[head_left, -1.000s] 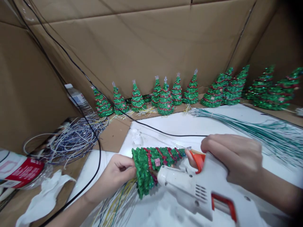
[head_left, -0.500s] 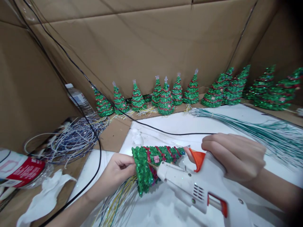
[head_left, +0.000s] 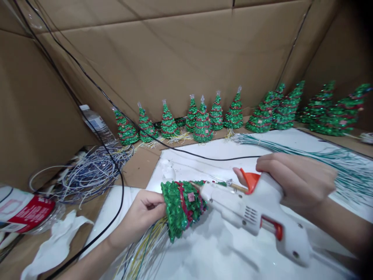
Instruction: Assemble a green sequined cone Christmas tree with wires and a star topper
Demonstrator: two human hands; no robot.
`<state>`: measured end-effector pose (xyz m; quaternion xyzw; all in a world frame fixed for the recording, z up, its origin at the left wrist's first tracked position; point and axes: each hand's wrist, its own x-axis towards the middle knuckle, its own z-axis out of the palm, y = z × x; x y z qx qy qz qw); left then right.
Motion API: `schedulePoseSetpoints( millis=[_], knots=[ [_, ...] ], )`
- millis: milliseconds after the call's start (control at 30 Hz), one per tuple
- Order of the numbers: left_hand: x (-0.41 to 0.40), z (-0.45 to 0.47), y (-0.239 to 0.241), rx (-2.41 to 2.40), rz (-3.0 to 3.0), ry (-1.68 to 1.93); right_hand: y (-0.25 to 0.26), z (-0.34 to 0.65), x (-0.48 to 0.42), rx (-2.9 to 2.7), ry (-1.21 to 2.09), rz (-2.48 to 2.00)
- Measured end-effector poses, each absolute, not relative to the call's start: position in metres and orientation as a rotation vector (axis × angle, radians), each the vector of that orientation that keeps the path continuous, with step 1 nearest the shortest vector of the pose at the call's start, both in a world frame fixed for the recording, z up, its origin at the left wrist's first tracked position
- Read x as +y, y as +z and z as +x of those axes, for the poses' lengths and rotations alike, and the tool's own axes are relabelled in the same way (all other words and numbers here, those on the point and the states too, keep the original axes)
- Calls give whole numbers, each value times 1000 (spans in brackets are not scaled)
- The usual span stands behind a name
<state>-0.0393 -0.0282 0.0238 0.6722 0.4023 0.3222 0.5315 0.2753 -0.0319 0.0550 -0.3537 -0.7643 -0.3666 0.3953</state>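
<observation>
My left hand (head_left: 150, 210) pinches the wide base of a small green Christmas tree (head_left: 177, 210), which lies on its side with its tip pointing right. The tree carries red garland and a pink square ornament. Yellow, white and green wires (head_left: 145, 249) trail from its base. My right hand (head_left: 297, 177) is wrapped round a white hot glue gun (head_left: 247, 210) with an orange trigger. The gun's nozzle is at the tree's upper side, touching it or just above; I cannot tell which. The gun's body hides part of the tree's upper section.
Several finished-looking trees (head_left: 203, 124) stand along the cardboard wall. A bundle of green and white wires (head_left: 291, 151) lies at right. Tangled wires (head_left: 87, 175), a water bottle (head_left: 96, 122), a red-labelled bottle (head_left: 26, 210) and white tissue (head_left: 58, 241) are at left. A black cable (head_left: 122, 186) crosses the table.
The glue gun in my right hand has moved up and right, its nozzle going from near the tree's base to farther along its upper side. My left hand keeps its hold.
</observation>
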Motion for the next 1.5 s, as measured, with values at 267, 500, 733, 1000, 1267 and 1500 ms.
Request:
schedulePoseSetpoints(
  millis=[267, 500, 733, 1000, 1267, 1500],
  knots=[
    [-29, -38, 24, 1040, 1579, 767, 43, 317, 4, -2056, -1074, -1378],
    [-31, -38, 24, 1072, 1544, 752, 26, 334, 32, -2304, -930, -1469],
    [-30, -36, 24, 1073, 1506, 749, 10, 331, 46, -2391, -678, -1530],
    [-32, -38, 21, 1068, 1491, 767, -13, 335, 59, -2403, -404, -1532],
    [-33, -37, 20, 1038, 1485, 783, -14, 333, 58, -2336, -190, -1453],
    [-34, -38, 19, 1006, 1508, 798, 17, 283, 8, -2372, 38, -1089]
  ],
)
